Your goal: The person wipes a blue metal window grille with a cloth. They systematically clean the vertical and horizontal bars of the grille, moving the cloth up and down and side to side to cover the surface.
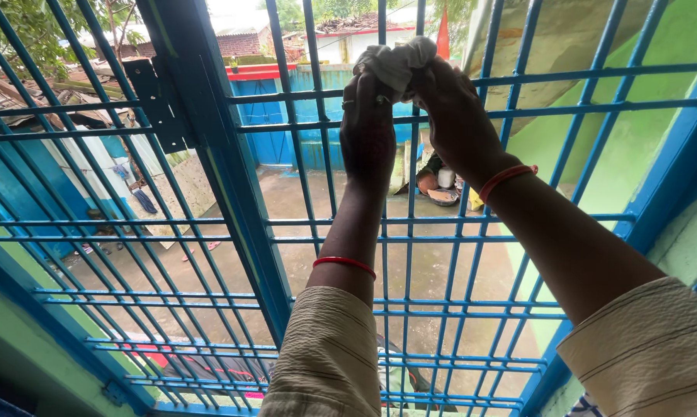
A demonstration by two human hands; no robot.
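Note:
Both my hands are raised against a blue metal window grille (232,201). My left hand (366,131) and my right hand (457,116) together grip a crumpled white cloth (395,62), pressed against a vertical bar near the top of the grille. Each wrist carries a red bangle, and both arms have beige striped sleeves. A ring shows on a finger of my left hand.
A black hinge bracket (159,104) sits on the thick blue frame post at the left. Beyond the bars lies a wet concrete courtyard (302,262) with pots and bowls (441,189), a blue wall and hanging laundry (93,166). A green wall (634,139) flanks the right side.

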